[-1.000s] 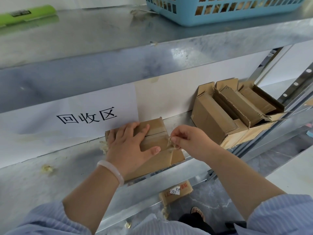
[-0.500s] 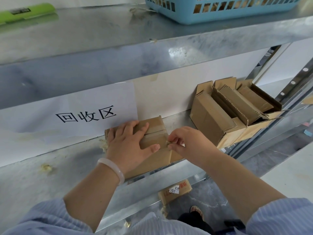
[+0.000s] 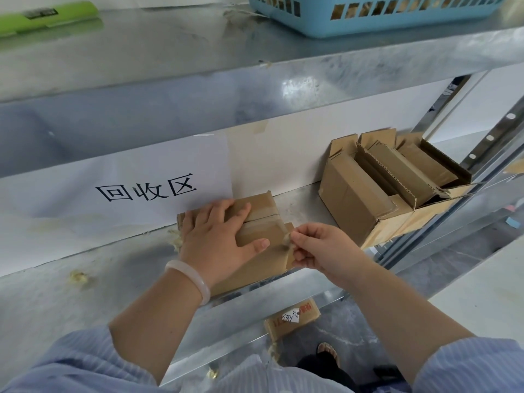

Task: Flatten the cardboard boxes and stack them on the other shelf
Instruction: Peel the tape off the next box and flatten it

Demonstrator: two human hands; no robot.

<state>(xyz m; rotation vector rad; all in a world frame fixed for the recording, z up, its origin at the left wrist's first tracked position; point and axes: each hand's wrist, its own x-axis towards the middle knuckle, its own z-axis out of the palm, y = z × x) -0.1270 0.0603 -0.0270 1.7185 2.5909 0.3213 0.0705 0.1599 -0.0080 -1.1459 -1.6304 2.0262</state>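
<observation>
A small taped cardboard box (image 3: 262, 215) lies on the metal shelf (image 3: 113, 268) below a white paper sign. My left hand (image 3: 218, 242) presses flat on top of it, fingers spread. My right hand (image 3: 320, 251) pinches a strip of tape (image 3: 287, 241) at the box's right end. To the right, an open cardboard box (image 3: 354, 199) stands on the same shelf, with folded cardboard pieces (image 3: 402, 174) upright inside it.
A blue plastic basket (image 3: 368, 15) and a green object (image 3: 48, 15) sit on the upper shelf. A labelled cardboard box (image 3: 292, 321) lies on the floor below. Bits of torn tape litter the shelf. An upright metal post (image 3: 482, 154) is at the right.
My right hand slid in to the box's end, then drew back slightly right, still pinching the tape. My left hand stayed pressed on the box.
</observation>
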